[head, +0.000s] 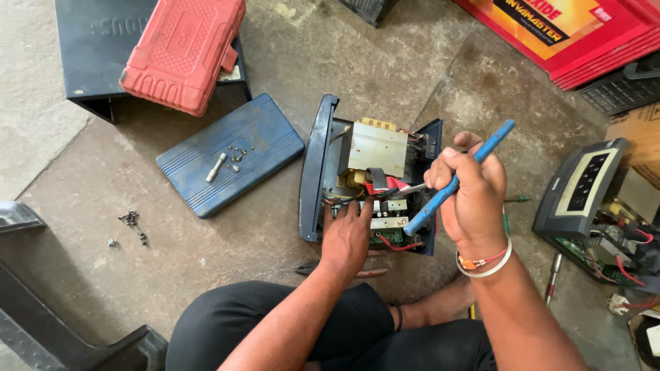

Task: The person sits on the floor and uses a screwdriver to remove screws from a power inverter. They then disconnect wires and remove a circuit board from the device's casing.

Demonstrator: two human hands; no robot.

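An opened dark blue inverter unit lies on the concrete floor, showing a metal transformer, coloured wires and a green circuit board. My left hand rests on the board at the unit's near end, fingers spread. My right hand grips a blue-handled soldering iron held slanting, its tip pointing down toward the board inside the unit. I sit on the floor with my knees just below the unit.
A blue case lid with loose screws and a small metal part lies left of the unit. A red tool case sits on a black box. More screws lie on the floor. Another opened unit stands at right.
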